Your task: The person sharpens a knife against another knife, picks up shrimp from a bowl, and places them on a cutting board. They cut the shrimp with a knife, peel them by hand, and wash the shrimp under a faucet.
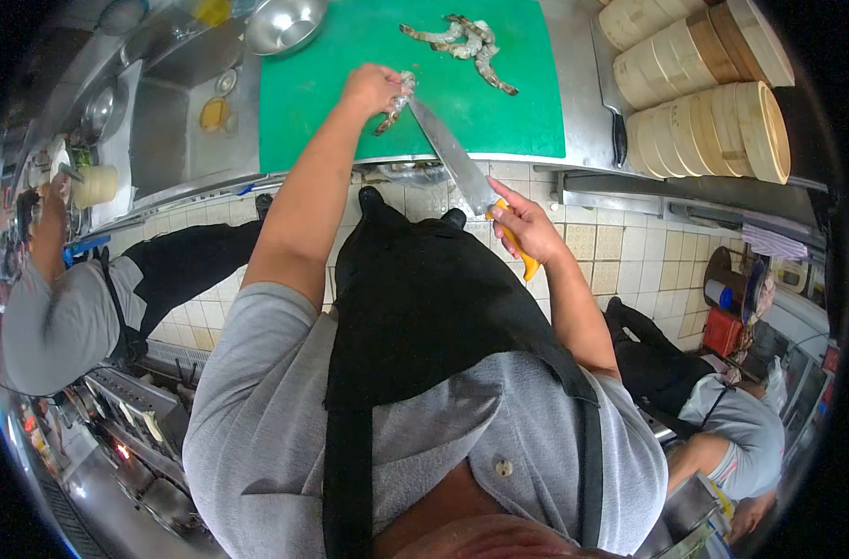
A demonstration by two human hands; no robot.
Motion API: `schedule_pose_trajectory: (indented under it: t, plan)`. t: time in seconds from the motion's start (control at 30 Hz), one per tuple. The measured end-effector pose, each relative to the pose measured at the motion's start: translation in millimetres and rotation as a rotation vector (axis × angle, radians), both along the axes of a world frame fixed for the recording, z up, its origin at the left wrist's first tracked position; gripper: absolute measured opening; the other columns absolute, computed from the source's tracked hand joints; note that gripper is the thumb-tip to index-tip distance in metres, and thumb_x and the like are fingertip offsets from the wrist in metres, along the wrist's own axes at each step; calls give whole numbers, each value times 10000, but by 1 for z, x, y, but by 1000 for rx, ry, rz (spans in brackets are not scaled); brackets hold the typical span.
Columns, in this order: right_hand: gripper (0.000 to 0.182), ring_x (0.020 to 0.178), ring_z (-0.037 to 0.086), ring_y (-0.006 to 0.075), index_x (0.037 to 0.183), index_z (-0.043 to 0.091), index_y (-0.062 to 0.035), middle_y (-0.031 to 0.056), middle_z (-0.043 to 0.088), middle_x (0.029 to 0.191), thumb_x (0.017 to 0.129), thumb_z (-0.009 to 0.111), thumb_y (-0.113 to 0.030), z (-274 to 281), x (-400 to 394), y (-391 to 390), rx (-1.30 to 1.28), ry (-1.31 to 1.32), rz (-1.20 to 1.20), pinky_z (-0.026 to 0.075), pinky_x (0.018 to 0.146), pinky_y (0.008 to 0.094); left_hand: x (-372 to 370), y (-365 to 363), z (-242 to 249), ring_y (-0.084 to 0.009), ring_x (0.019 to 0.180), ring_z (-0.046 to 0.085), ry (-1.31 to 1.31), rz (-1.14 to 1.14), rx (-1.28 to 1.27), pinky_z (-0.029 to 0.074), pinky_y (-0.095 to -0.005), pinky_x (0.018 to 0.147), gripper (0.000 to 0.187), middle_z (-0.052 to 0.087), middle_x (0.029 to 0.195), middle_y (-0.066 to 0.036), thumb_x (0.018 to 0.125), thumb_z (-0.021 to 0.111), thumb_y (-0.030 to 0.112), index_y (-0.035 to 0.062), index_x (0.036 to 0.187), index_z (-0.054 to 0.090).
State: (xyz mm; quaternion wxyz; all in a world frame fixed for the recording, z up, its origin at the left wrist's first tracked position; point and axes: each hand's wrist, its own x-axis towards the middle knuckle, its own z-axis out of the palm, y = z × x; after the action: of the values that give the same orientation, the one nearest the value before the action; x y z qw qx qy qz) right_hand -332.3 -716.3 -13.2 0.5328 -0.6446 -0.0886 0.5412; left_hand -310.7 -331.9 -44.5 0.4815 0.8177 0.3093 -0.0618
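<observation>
My left hand (376,90) is closed on a shrimp (395,110) near the front of the green cutting board (322,121). The shrimp's tail end points down toward the board's front edge. In my right hand (525,224) is the yellow handle of a knife (450,152). The blade slants up and left, its tip right at the held shrimp. Farther back on the board lies a small pile of several shrimp (466,42), peeled bodies with dark tails.
A steel bowl (285,23) sits at the board's back left corner, beside a sink (163,130). Bamboo steamers (704,130) are stacked at the right, near a dark-handled knife (619,140). One co-worker (66,307) stands at the left, another (736,424) at the lower right.
</observation>
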Motion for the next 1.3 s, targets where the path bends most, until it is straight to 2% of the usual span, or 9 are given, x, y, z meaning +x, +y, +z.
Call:
schedule_pose_trajectory:
  t: [0.27, 0.47, 0.6, 0.67, 0.73, 0.8, 0.9, 1.07, 1.3]
  plan:
    - [551, 458, 476, 81, 1570, 425, -231, 20, 565, 720, 1045, 586, -179, 5, -9, -9, 11, 37, 51, 406, 404, 249, -3, 0, -5, -139, 732, 695, -23, 23, -28, 594, -299, 636, 324, 749, 904, -90, 844, 825, 166, -21, 1091, 732]
    - [569, 485, 492, 74, 1566, 436, -214, 15, 576, 753, 1029, 608, -144, 15, -4, -34, 34, -84, -86, 430, 448, 244, -40, -30, -10, -288, 901, 708, -452, -209, 654, 568, -398, 814, 287, 740, 997, -90, 826, 783, 172, 118, 1107, 752]
    - [586, 578, 512, 47, 1580, 412, -192, 2, 581, 879, 1029, 600, -125, 38, -5, -22, -9, -320, -126, 455, 503, 228, -51, -46, -1, -324, 961, 683, -417, -251, 684, 561, -430, 826, 277, 712, 1034, -89, 824, 777, 168, 158, 1100, 758]
    - [578, 724, 633, 199, 1559, 438, -202, 114, 656, 919, 1013, 614, -140, 33, -5, -13, -31, -606, -57, 522, 670, 340, -52, -47, -1, -318, 965, 685, -450, -263, 711, 562, -431, 818, 282, 707, 1047, -93, 825, 783, 176, 156, 1105, 759]
    - [575, 782, 679, 292, 1544, 458, -202, 176, 693, 952, 998, 627, -134, 33, -6, -5, -66, -840, 16, 546, 749, 401, -52, -50, 5, -327, 948, 686, -455, -261, 717, 562, -431, 811, 277, 708, 1035, -101, 821, 789, 177, 147, 1095, 764]
    - [579, 751, 652, 326, 1532, 474, -193, 188, 692, 978, 984, 639, -109, 36, -7, 0, -115, -1018, 94, 527, 740, 411, -52, -52, 6, -335, 929, 688, -454, -247, 697, 561, -433, 802, 266, 708, 1023, -110, 820, 794, 176, 134, 1081, 769]
    - [575, 883, 649, 466, 1513, 486, -176, 289, 661, 990, 965, 645, -105, 45, -11, 3, -227, -992, 133, 512, 824, 481, -53, -51, -1, -346, 900, 690, -452, -196, 610, 560, -440, 784, 241, 707, 1006, -125, 825, 797, 173, 113, 1057, 776]
    - [559, 935, 650, 481, 1504, 496, -178, 287, 676, 974, 967, 637, -112, 52, -15, 18, -305, -1040, 164, 512, 815, 500, -57, -51, -14, -351, 884, 688, -511, -140, 505, 557, -445, 768, 224, 705, 998, -138, 836, 799, 179, 103, 1045, 780]
    - [570, 897, 659, 478, 1516, 477, -216, 284, 670, 963, 968, 614, -137, 42, 1, 54, -246, -1166, 138, 509, 806, 551, -58, -50, -16, -341, 871, 688, -536, -135, 550, 558, -441, 764, 218, 707, 988, -126, 837, 799, 182, 101, 1038, 783]
